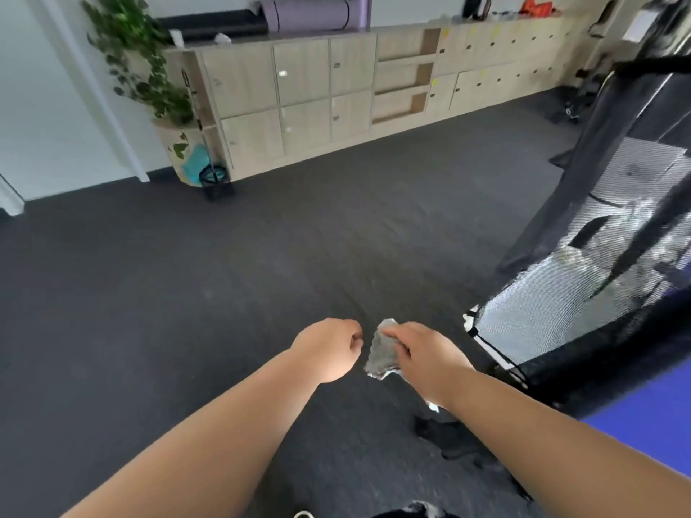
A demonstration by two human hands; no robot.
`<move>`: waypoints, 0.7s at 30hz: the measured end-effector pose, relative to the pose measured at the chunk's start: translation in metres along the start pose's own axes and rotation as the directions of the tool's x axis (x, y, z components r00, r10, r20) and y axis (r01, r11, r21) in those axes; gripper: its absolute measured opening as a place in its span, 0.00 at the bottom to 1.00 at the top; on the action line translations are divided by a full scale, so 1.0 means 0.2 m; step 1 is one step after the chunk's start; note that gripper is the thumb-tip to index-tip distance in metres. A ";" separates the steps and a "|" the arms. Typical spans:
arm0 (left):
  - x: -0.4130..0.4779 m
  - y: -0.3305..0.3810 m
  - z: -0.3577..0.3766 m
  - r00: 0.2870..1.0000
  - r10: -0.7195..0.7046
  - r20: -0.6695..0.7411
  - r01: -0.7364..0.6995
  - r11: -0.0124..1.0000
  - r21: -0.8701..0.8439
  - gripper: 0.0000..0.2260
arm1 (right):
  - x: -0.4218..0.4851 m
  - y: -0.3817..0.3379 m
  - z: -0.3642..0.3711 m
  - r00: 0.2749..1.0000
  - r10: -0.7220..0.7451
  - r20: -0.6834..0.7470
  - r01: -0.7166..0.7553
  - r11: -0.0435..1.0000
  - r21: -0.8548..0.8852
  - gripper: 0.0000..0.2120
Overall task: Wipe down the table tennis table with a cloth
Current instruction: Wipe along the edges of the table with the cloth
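Grey and crumpled, the cloth (380, 353) is hanging in the air over the dark floor (224, 293). It is not touching the blue table tennis worktop (647, 416), which is showing only at the lower right corner. The right hand (422, 362) is gripping the cloth, with its fingers curling over the top edge. The left hand (331, 349) is sitting just beside the cloth with a small gap between them. Its fingers are curling into a fist and it is holding nothing. A black net (542, 323) is standing up along the right side, near the right hand. Far back, wooden lockers (306, 95) are lining the wall. A leafy plant (142, 69) is hanging down at their left end, and rolled mats (306, 14) are lying on top.
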State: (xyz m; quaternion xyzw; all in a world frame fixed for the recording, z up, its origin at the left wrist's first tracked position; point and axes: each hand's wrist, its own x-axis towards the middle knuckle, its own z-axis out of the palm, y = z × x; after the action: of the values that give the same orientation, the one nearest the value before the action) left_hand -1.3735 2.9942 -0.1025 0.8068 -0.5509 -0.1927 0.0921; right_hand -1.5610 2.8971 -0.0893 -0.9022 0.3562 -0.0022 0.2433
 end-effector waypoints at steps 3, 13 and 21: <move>0.11 -0.20 -0.13 1.000 0.001 0.010 -0.001 1.000 0.025 0.10 | 0.22 -0.13 0.03 1.000 -0.012 -0.004 0.012 1.000 -0.014 0.16; 0.45 -0.71 -0.47 0.998 -0.061 0.007 0.060 0.995 0.078 0.11 | 0.85 -0.29 0.00 0.999 -0.024 0.042 0.028 0.995 -0.097 0.15; 1.04 -0.78 -0.65 0.996 -0.080 -0.032 0.082 0.994 0.069 0.12 | 1.39 -0.11 -0.17 0.992 -0.102 0.077 0.116 0.973 -0.202 0.16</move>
State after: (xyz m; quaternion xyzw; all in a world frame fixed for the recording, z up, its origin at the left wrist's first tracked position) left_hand -1.1209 2.8518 -0.0838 0.8341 -0.5226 -0.1647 0.0637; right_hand -1.3459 2.7163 -0.0961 -0.9403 0.2962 0.0509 0.1597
